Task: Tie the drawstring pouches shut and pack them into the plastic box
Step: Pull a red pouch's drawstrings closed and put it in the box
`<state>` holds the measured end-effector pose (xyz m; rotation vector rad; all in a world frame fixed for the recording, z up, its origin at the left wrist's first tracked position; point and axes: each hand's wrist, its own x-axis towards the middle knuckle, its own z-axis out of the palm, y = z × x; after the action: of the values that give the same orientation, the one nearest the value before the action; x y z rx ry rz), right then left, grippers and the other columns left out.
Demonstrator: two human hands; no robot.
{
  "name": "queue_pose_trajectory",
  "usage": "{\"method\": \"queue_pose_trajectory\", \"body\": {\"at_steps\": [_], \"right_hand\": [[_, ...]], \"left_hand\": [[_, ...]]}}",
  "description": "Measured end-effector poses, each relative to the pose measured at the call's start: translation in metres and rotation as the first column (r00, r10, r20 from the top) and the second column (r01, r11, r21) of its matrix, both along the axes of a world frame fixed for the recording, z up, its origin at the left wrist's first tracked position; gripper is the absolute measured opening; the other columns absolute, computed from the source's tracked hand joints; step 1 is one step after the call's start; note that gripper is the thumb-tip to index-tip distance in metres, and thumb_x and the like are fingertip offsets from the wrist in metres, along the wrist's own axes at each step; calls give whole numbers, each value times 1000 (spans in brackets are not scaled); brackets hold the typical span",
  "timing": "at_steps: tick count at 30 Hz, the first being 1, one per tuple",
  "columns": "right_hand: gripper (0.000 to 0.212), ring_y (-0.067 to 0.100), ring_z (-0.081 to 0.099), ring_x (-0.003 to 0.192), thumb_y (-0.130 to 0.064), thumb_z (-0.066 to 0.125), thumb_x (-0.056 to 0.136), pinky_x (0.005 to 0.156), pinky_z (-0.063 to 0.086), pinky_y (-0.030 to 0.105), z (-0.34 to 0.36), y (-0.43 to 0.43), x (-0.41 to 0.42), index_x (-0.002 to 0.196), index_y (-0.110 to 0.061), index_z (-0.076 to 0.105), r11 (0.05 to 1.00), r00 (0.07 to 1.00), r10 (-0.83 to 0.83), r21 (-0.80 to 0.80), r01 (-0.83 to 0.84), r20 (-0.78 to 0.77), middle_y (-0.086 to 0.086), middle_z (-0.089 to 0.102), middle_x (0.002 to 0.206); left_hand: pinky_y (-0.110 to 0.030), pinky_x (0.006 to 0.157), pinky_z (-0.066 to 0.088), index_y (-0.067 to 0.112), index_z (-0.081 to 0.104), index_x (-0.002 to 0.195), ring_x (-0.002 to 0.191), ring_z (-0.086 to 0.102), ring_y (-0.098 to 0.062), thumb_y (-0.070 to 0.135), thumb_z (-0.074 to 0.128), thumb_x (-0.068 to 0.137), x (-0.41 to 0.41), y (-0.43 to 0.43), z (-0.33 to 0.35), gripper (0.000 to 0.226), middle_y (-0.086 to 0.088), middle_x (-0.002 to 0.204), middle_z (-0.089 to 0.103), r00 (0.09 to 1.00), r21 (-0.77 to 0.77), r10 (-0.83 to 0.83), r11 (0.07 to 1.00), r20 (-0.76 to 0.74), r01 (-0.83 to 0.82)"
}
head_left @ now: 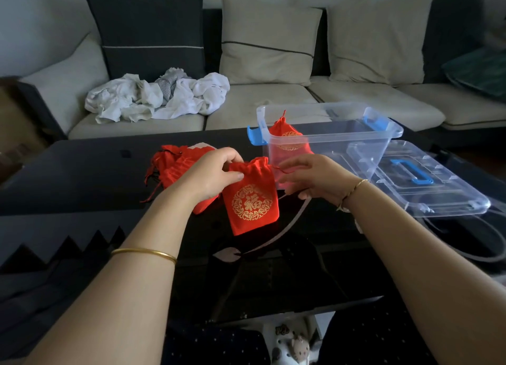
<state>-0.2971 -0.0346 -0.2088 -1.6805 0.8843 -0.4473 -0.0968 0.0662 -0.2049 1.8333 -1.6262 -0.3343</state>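
Hands meet over a dark surface (82, 173): left hand (210, 175) grips a red pouch (252, 197) at its gathered neck, right hand (315, 178) pinches its drawstring (282, 170). Clear plastic box (328, 137) at two o'clock holds another pouch (287, 134); more pouches (172, 164) lie at ten o'clock.

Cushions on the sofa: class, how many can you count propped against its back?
4: a dark cushion at left, two cream ones in the middle, another dark one at right.
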Motion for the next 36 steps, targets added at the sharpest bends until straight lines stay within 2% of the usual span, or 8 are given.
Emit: {"method": "queue_pose_trajectory", "body": {"at_steps": [6,9,14,17,23,30,33,36], "right_hand": [[2,5,63,58,-16,67,83,50,49,17,4,0,-1,83,-15,68,997,999,47,-68,-49,-24,-2,70,72],[11,3,60,51,-17,66,84,48,49,15,4,0,1,74,-14,68,992,1000,-23,-126,20,-21,-2,68,63],[16,1,60,46,-13,60,89,46,48,13,3,0,1,73,-15,63,977,991,-124,-167,132,54,-1,65,63],[15,2,59,46,-13,57,91,45,48,14,4,1,1,76,-13,63,969,981,-175,-162,187,83,2,64,66],[16,2,56,40,-10,53,92,39,45,14,5,3,0,81,-4,63,948,944,-284,-95,302,169,6,60,66],[30,8,49,53,-21,53,94,50,45,18,0,-1,-3,67,-14,61,894,899,-408,-129,429,157,-1,56,62],[29,10,41,54,-23,55,92,51,37,21,-2,-3,-2,66,-13,63,882,870,-457,-29,470,186,-1,50,61],[28,9,33,51,-19,55,90,48,26,19,-2,-4,-2,64,-13,61,860,844,-503,208,466,186,-2,44,55]], "left_hand": [[-10,65,33,21,64,95,81,49,5,16,64,87,-2,0,0,9,19,86,49,1000,3,12,1000,7,-12],[-13,68,38,22,63,94,84,51,2,18,64,87,-2,0,0,9,18,88,50,1000,16,19,1000,-6,-19],[-32,87,50,23,63,104,98,60,-10,21,69,83,0,2,0,22,6,106,62,992,120,29,993,-121,-14],[-33,82,52,27,62,96,88,63,-14,19,69,84,0,5,0,16,1,95,66,991,157,60,987,-118,-41],[-23,65,46,18,68,86,67,59,-10,12,62,89,3,9,1,9,0,74,65,985,102,168,981,-48,-162],[-30,70,49,12,71,82,67,57,-13,17,64,88,5,12,5,11,-3,71,63,941,55,295,956,-165,-290],[-33,71,50,6,70,78,62,53,-14,20,62,89,4,10,5,20,-3,67,60,909,54,341,939,-238,-338],[-32,63,46,5,67,76,55,46,-13,22,53,95,2,7,5,29,-1,63,53,851,102,395,918,-347,-384]]}}
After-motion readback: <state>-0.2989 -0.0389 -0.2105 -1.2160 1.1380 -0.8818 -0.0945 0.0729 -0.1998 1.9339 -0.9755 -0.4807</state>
